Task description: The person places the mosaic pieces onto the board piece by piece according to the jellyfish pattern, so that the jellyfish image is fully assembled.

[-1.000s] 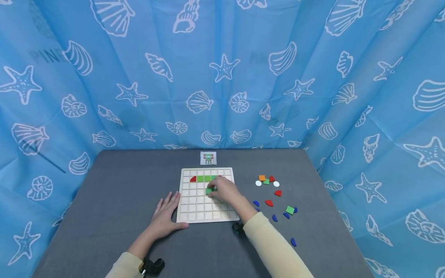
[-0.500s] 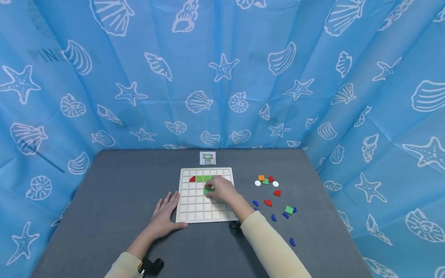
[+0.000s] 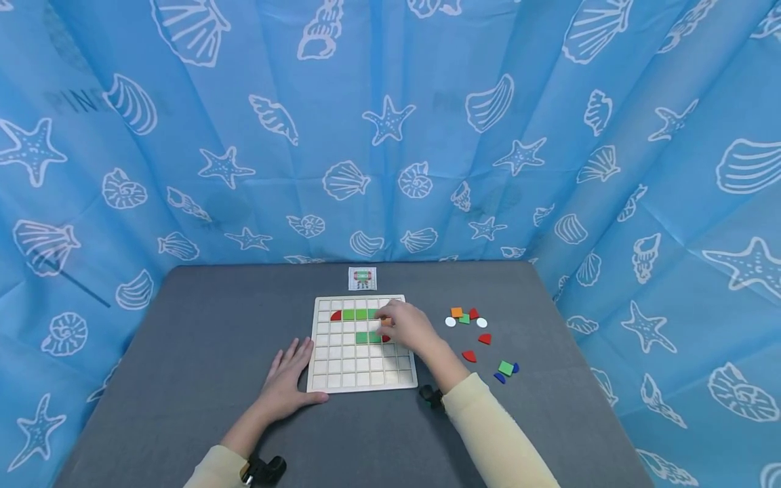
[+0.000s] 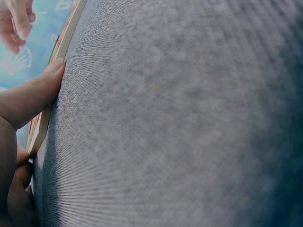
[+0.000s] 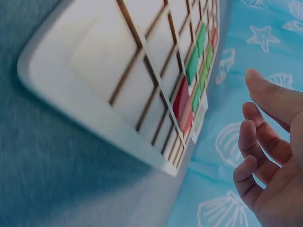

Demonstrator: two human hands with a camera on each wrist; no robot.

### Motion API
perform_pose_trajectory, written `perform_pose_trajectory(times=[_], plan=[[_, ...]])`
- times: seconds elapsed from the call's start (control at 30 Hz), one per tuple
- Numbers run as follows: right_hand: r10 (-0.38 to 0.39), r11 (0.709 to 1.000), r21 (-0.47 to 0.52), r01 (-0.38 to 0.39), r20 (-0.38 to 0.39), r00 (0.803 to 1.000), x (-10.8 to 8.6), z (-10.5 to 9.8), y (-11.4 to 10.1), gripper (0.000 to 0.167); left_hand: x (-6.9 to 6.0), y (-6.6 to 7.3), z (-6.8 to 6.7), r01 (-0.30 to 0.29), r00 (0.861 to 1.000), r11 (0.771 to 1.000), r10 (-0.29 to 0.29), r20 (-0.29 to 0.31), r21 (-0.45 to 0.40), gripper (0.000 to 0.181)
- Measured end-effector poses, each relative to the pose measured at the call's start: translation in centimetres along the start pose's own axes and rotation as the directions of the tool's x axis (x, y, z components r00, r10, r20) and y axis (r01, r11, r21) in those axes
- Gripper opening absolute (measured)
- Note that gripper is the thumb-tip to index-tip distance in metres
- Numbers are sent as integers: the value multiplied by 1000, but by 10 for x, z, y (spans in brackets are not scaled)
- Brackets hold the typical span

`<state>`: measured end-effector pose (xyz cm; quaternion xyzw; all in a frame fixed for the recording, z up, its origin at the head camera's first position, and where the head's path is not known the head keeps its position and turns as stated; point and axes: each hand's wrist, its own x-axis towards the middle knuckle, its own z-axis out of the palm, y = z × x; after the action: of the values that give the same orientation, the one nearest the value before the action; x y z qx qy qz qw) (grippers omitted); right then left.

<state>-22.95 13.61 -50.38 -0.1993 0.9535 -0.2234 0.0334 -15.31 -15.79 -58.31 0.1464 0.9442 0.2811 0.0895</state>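
Observation:
A wooden grid board [image 3: 363, 389] carries a row of green squares [image 3: 354, 314] with a red quarter-circle piece [image 3: 336, 316] at its left end. Lower down are two more green squares [image 3: 368, 337] and a red piece [image 3: 386, 338], plain too in the right wrist view as a red piece [image 5: 181, 101]. My right hand [image 3: 407, 325] hovers over the board's right part, partly hiding an orange patch. In the right wrist view this right hand [image 5: 274, 137] has loosely bent fingers, nothing visible between them. My left hand [image 3: 287, 383] touches the board's lower left corner, fingers spread, thumb [image 4: 45, 87] against its edge.
A small printed pattern card [image 3: 363, 278] lies behind the board. To the right are loose pieces: red quarter-circles [image 3: 469, 356], white discs [image 3: 450, 322], an orange square [image 3: 456, 312], a green square [image 3: 506, 368] and blue half-circles [image 3: 499, 378]. A shell-print curtain hangs behind.
My right hand has shifted rightward and slightly up, uncovering the two lower green squares and the red piece beside them. Its sleeve now covers some blue pieces. The left hand stays in place.

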Motion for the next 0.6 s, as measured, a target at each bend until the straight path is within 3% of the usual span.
perform_pose_trajectory(times=[0.6], plan=[[115, 992, 63, -107, -147, 982, -26, -29, 39, 33, 0, 0, -1, 1, 1000, 1000, -1, 4, -11, 123]])
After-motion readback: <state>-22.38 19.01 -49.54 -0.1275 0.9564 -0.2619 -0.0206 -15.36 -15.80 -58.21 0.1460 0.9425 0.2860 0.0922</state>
